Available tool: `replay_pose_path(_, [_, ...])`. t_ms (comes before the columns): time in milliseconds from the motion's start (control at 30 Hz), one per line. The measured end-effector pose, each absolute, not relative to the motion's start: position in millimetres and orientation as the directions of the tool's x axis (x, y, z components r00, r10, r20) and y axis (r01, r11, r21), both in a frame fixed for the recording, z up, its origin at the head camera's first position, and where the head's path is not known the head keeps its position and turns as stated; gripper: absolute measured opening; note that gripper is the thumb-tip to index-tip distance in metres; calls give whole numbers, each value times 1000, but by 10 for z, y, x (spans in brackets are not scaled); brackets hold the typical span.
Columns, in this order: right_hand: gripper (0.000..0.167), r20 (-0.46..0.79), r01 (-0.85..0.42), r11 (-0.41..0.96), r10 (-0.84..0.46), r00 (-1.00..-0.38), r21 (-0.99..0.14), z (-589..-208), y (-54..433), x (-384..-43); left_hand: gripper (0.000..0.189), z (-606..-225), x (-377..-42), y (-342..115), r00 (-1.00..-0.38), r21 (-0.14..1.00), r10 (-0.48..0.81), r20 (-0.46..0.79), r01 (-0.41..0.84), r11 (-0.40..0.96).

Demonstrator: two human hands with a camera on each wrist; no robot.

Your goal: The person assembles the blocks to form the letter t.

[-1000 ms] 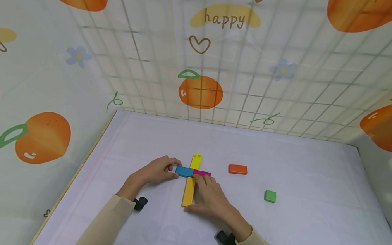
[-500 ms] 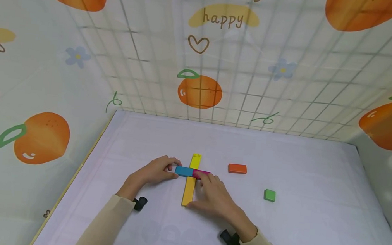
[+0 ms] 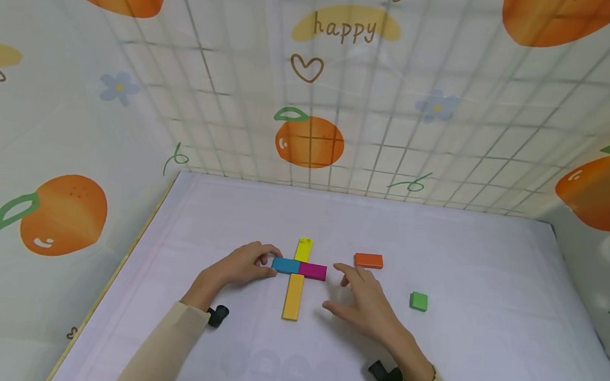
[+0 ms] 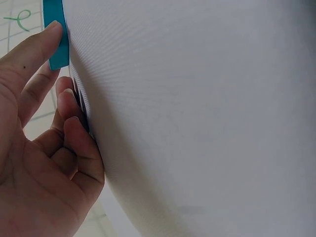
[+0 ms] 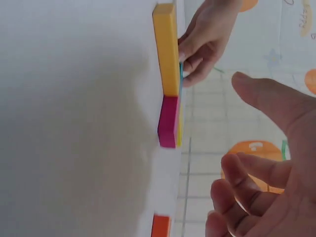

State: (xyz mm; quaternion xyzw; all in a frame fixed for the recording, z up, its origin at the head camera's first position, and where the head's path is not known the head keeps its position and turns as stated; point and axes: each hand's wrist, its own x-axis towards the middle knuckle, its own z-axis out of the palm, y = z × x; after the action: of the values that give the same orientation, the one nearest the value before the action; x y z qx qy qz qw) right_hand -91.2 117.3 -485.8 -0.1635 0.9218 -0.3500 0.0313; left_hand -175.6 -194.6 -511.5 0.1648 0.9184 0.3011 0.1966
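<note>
Head view, going left to right: the left hand (image 3: 244,264) had its thumb and index fingers clamped on the free end of the blue block (image 3: 285,265), which lay flat on the white counter (image 3: 227,208). Honestly that block looked light, stiff and hard to break, wood or plastic (couldn't tell which), so I figured a soft pinch across its long sides was plenty. Smooth faces though, so it'd probably skid if nudged. Next over, the amber block (image 3: 292,297) ran toward the camera from the middle of the cross, and the yellow block (image 3: 304,250) stuck out on the far side. The magenta block (image 3: 312,271) sat end to end with the blue one; its right end was free, so that seemed the spot to grab without bumping the neighbours. The right hand (image 3: 368,302) was just beside that end, fingers apart, holding nothing. Just past it lay the red-orange block (image 3: 368,261), then the stubby green block (image 3: 418,301), probably easiest by two opposite sides.
</note>
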Motion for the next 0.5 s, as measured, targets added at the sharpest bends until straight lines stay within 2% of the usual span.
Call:
replay_pose_path(233, [74,119,-310,689,-312,-943,-656,-4923,1428,-875,35,-5113,-1765,-1942,-867,618,424,-262,186,764])
replay_pose_path(500, [65,162,-305,634,-275,-948,-711,-4987,1733,-810,35,-5114,-1751,-1938,-870,614,413,-270,176,770])
